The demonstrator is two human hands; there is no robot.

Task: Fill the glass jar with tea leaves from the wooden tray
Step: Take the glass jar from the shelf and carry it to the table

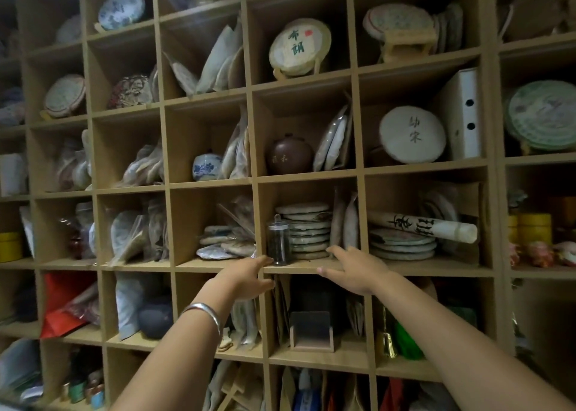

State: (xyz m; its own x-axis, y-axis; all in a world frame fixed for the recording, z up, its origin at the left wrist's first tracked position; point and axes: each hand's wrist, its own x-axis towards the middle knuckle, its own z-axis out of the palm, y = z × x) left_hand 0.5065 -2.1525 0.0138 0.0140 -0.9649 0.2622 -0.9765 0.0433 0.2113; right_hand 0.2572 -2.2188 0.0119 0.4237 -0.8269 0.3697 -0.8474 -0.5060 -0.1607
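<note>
- Head view: a glass jar [278, 243] is standing upright at the front left of one compartment of a wooden shelf unit [311, 269]; it is wearing a lid with a knob and is holding dark tea leaves most of the way up.
- Just right of the jar, a stack of round tea cakes [307, 231] is sitting in the same compartment, with more wrapped cakes leaning on edge beside it.
- The left hand [247, 278], a silver bracelet [204, 314] on its wrist, is reaching up with fingers loosely spread and empty, fingertips touching the shelf edge just left of the jar.
- The right hand [353, 269] is also spread wide and empty, resting on the shelf edge to the jar's right.
- A brown clay pot [290, 155] is standing in the compartment above; a blue-and-white jar [206, 166] is standing one compartment to its left.
</note>
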